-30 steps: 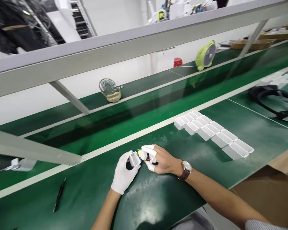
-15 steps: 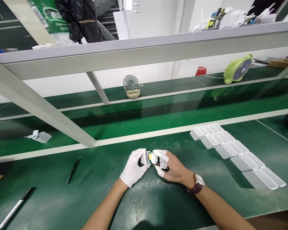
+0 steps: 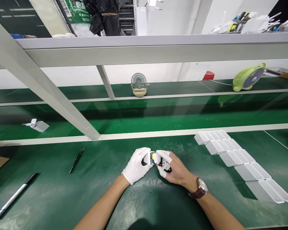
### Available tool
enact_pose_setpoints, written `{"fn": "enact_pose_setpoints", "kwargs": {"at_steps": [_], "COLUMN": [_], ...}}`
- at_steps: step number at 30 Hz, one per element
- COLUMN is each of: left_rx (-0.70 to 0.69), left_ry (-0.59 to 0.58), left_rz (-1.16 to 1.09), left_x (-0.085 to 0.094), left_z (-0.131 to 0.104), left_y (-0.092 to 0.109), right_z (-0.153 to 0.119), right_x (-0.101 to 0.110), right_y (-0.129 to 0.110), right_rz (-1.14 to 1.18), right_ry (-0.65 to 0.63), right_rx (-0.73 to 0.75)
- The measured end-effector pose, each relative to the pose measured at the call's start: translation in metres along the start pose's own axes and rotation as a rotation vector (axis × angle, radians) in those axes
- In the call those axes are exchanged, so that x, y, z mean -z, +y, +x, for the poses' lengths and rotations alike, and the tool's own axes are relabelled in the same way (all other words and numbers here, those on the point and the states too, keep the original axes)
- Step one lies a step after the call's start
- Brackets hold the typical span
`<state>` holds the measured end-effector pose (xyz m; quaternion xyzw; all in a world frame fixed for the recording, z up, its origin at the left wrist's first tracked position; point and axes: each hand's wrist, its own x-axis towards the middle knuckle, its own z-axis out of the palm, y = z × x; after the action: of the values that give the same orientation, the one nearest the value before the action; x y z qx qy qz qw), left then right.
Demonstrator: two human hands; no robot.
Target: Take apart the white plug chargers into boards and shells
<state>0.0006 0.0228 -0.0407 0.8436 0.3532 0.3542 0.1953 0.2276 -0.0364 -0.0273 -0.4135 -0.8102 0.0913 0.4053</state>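
My left hand [image 3: 137, 165], in a white glove, is closed around a white plastic housing [image 3: 147, 158] over the green table. A small circuit board [image 3: 154, 157] with a yellow component shows at the housing's open end. My right hand [image 3: 174, 167], with white covers on some fingers, pinches a white plastic piece [image 3: 165, 164] with thin wires and a dark part beside it. The two held parts meet between my hands. My fingers partly hide both, so how far the board sits inside the housing cannot be made out.
Several rows of white open boxes [image 3: 251, 172] stand on the right. A black pen [image 3: 76, 160] and a silver-and-black tool [image 3: 14, 197] lie on the left. A slanted post [image 3: 69, 110] rises beyond the pen. Behind the rail are a small fan [image 3: 138, 84] and a green fan [image 3: 248, 77].
The camera view has tilted and shifted, so the surroundings sit differently. Both hands keep nearly the same pose, still holding the housing and the white piece together.
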Motion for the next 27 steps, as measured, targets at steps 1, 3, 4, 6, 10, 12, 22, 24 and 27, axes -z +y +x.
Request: {"fn": "enact_pose_setpoints", "kwargs": {"at_steps": [1,3,4,6,10,12,22,24,27], "left_rx": [0.000,-0.004,-0.006,-0.009,-0.009,-0.008,0.022,0.032,0.035], "left_ry": [0.000,0.001,0.002,0.005,-0.009,-0.009,-0.007,-0.016,-0.017], "left_rz": [0.001,0.002,0.001,-0.002,-0.005,-0.002,-0.008,-0.012,-0.017], "left_x": [-0.0003,-0.0008,-0.0010,-0.0011,-0.0012,-0.0017,-0.0051,-0.0051,-0.0048], "left_z": [-0.0005,-0.0015,-0.0019,-0.0024,-0.0021,-0.0017,-0.0020,-0.0021,-0.0020], "left_y": [-0.0005,-0.0014,-0.0016,-0.0019,-0.0012,-0.0007,-0.0029,-0.0026,-0.0015], "right_z": [-0.0001,-0.0003,-0.0002,0.0003,0.0016,0.0016,0.0000,-0.0004,-0.0010], "right_x": [-0.0003,-0.0006,-0.0006,-0.0005,0.0001,0.0003,0.0020,0.0015,0.0005], "right_y": [0.0001,0.0001,0.0000,-0.0007,-0.0024,-0.0024,-0.0016,-0.0013,-0.0006], "right_rz": [-0.004,-0.012,-0.016,-0.022,-0.032,-0.034,-0.028,-0.029,-0.033], "right_ry": [-0.002,-0.006,-0.008,-0.005,-0.009,-0.019,-0.012,-0.014,-0.015], "right_rx": [-0.002,-0.003,-0.001,0.010,0.023,0.018,0.013,0.014,0.010]}}
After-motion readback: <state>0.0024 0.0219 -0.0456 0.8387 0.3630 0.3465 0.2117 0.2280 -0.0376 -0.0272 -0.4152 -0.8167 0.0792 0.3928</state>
